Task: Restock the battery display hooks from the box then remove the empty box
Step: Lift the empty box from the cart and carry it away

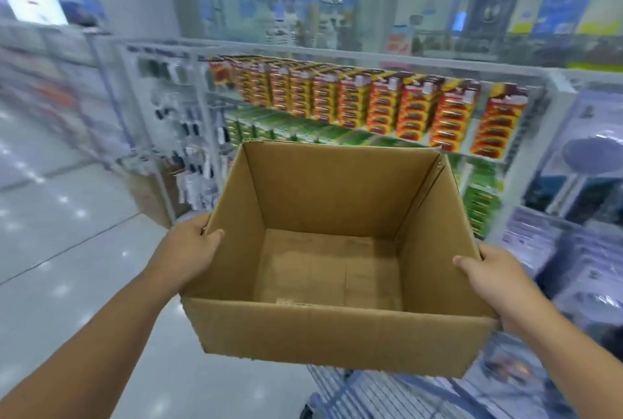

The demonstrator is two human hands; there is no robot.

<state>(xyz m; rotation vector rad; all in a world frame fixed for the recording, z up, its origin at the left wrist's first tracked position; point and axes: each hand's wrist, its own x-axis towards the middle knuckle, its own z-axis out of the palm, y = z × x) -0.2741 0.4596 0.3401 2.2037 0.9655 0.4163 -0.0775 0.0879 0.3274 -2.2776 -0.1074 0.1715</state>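
One white display rack [556, 88], top row hung with about ten columns of red-and-yellow battery packs [448, 115], green packs [303, 132] beneath, too blurred to count. One cardboard box [337, 334], open-topped, empty, held aloft in front of rack, above blue wire cart [354, 395]. Two hands: left hand [188, 246] gripping left wall, thumb hooked over rim; right hand [488, 270] gripping right wall likewise, arms outstretched.
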